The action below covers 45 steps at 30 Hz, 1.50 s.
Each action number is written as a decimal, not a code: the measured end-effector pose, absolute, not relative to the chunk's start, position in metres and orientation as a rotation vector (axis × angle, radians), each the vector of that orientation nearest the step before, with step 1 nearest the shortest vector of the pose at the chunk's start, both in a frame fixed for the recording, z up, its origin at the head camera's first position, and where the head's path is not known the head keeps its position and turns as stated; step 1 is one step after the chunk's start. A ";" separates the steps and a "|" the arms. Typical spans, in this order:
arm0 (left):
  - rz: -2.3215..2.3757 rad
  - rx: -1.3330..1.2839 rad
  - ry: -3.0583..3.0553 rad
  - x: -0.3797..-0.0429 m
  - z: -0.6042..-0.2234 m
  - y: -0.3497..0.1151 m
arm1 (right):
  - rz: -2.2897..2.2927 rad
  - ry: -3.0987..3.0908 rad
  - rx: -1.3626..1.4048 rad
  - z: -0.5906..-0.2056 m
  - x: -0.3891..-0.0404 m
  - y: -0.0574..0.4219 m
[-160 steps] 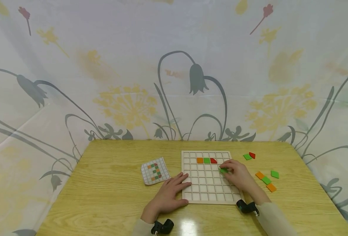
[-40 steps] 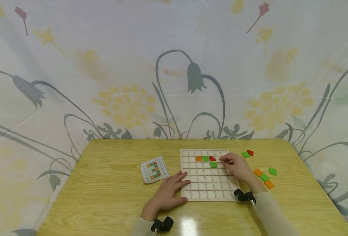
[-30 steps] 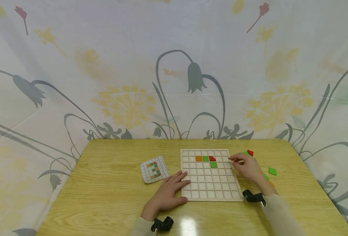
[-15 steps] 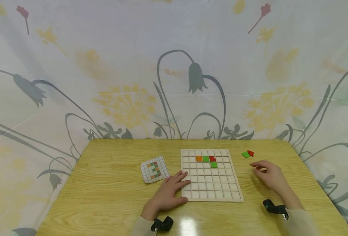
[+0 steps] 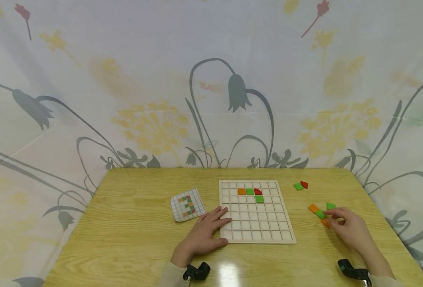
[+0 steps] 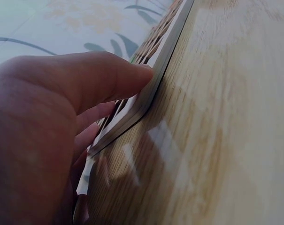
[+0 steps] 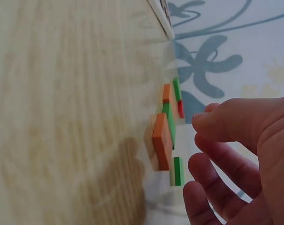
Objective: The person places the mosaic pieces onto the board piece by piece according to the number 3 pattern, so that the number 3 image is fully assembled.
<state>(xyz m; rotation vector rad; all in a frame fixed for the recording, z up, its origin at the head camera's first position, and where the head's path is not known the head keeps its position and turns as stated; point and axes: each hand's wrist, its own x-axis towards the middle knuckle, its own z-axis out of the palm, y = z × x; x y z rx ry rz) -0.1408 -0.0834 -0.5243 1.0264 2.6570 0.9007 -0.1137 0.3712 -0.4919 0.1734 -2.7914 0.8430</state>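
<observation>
My left hand [image 5: 205,235] rests with spread fingers on the left edge of a wooden grid board [image 5: 258,227]; its thumb lies at the front corner in the left wrist view. On the board sit an orange tile [image 5: 241,191], a green tile [image 5: 250,191] and a red quarter-round tile [image 5: 257,191] in a row, with another green tile [image 5: 259,199] below the red one. My right hand [image 5: 351,231] hovers over loose tiles to the right, fingertips close to an orange tile [image 7: 163,143] and a green tile [image 5: 320,215]. Nothing shows between its thumb and fingers.
A paper pattern card [image 5: 187,204] with a coloured grid lies left of the board. Behind the right hand are a green tile [image 5: 299,186] and a red tile [image 5: 304,184]. Another orange tile [image 5: 313,208] adjoins the loose row. A patterned cloth [image 5: 161,79] hangs behind the table.
The right hand set a green tile below the red one, then left the board and moved right and nearer, over the loose tiles. The left hand stayed on the board's edge.
</observation>
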 end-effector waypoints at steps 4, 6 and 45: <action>0.909 1.034 2.655 -0.142 -0.524 -0.084 | 0.856 -2.825 0.135 -0.494 -0.108 0.372; 0.914 1.037 2.651 -0.142 -0.524 -0.085 | 0.880 -2.850 0.111 -0.495 -0.108 0.373; 0.916 1.025 2.636 -0.139 -0.520 -0.084 | 0.863 -2.976 0.011 -0.496 -0.113 0.371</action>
